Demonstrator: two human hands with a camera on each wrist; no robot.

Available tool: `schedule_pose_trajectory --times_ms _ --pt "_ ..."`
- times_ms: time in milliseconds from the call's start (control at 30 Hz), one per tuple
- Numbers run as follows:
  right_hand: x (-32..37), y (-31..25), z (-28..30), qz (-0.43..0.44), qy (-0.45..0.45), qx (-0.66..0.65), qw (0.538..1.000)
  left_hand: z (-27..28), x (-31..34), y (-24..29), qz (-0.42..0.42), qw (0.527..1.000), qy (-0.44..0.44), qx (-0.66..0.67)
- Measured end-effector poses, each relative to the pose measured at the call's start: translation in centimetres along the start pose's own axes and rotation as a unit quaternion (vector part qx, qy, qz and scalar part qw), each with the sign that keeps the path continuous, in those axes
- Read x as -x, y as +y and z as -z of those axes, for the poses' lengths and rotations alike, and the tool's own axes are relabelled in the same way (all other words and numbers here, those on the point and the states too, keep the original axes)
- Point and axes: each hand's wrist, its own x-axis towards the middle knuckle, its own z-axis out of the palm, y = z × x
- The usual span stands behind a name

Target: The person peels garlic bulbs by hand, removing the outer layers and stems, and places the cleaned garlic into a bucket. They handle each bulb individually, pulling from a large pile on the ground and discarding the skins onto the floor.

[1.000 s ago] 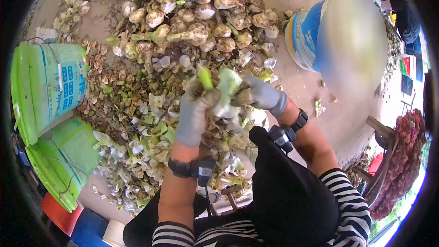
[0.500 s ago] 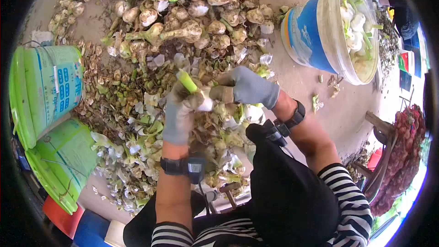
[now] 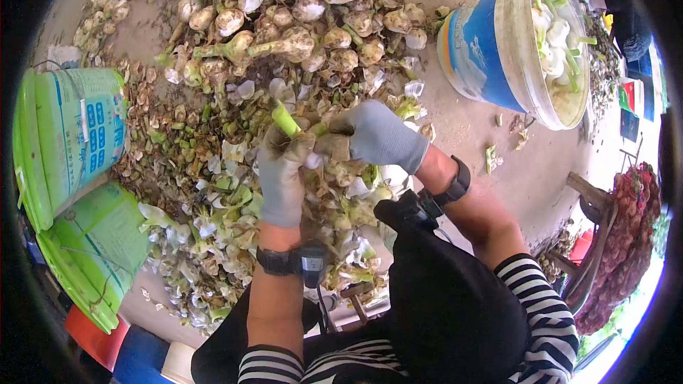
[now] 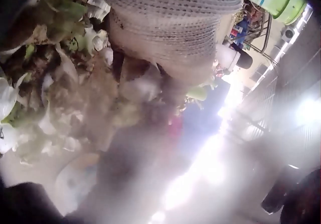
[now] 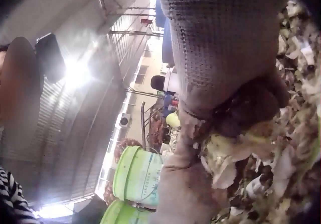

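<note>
My left grip (image 3: 282, 179) is curled round a green-stemmed garlic (image 3: 287, 120), held above the near edge of the bulb heap (image 3: 306, 11). My right grip (image 3: 384, 136) curls right beside it; I can't tell what it pinches. Peelings (image 3: 213, 242) lie below, on the floor (image 3: 455, 146).

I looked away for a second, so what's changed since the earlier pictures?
The pale leaf between the hands is gone from there; where it went, I can't tell. The green stem has shifted left, still gripped by the left hand. The right hand stays close by; the blue-and-white bucket stayed put.
</note>
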Motion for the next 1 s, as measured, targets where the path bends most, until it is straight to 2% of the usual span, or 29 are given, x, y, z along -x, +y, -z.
schedule_pose_trajectory --times_ms 33,67,133,167,200,267,300,367,400,467,500,600,667,733,800,867,933,967,1000 --pt "-0.2 -0.2 0.1 -0.010 -0.013 0.061 0.998 0.3 0.1 0.0 0.041 0.999 -0.011 0.019" --pt "-0.4 0.1 0.2 -0.007 -0.013 0.062 0.998 0.4 0.2 0.1 0.038 0.999 -0.010 0.018" --pt "0.1 0.5 0.8 0.048 -0.037 -0.059 0.996 0.2 0.6 0.4 0.016 0.994 0.016 0.105" --pt "1.4 0.1 2.2 -0.027 -0.069 -0.177 0.981 0.2 -0.2 0.2 -0.011 0.983 0.061 0.175" --pt "2.2 0.8 2.9 -0.025 -0.072 -0.176 0.981 1.2 -0.3 0.6 0.003 0.977 0.101 0.186" --pt "3.2 2.1 3.6 0.021 0.029 -0.351 0.936 3.6 -0.8 0.1 0.022 0.967 0.090 0.238" --pt "2.9 2.2 3.2 0.021 0.029 -0.352 0.935 3.4 -0.8 0.1 0.023 0.967 0.090 0.237" --pt "2.3 2.3 2.1 -0.002 0.012 -0.209 0.978 2.7 -0.4 0.0 0.010 0.978 0.028 0.208" --pt "1.9 2.2 1.4 -0.004 0.014 -0.207 0.978 2.5 -0.3 -0.2 0.011 0.977 0.025 0.210" --pt "0.6 1.8 -0.3 0.040 0.015 -0.059 0.997 2.2 -0.2 -0.5 -0.016 0.992 -0.020 0.123" --pt "0.2 1.2 -0.6 0.038 0.014 -0.061 0.997 2.1 -0.1 -0.5 -0.009 0.993 -0.031 0.110" --pt "-0.5 -0.1 -0.9 0.025 -0.014 0.005 1.000 1.1 0.7 -0.4 -0.020 0.999 -0.004 0.030" --pt "-1.0 0.2 -1.1 0.103 -0.017 -0.059 0.993 0.7 1.1 0.0 -0.016 0.998 0.024 0.056" --pt "-0.8 -0.1 -0.5 0.087 -0.023 -0.077 0.993 0.9 1.3 -0.2 0.004 0.992 0.021 0.122" --pt "-0.6 1.1 -0.6 0.092 -0.053 -0.148 0.983 1.2 1.1 -0.3 0.020 0.992 0.001 0.121" --pt "1.1 1.6 0.9 0.097 -0.055 -0.174 0.978 1.5 0.3 -1.1 0.028 0.991 0.034 0.125" --pt "2.7 2.5 1.5 0.181 0.082 -0.361 0.911 1.7 0.2 -1.1 0.026 0.992 0.046 0.114" --pt "3.4 2.8 1.9 0.181 0.082 -0.361 0.911 2.3 -0.1 -1.5 0.032 0.990 0.052 0.129" --pt "4.0 2.9 2.3 0.132 0.098 -0.387 0.907 2.8 -0.2 -1.7 0.038 0.987 0.059 0.143"
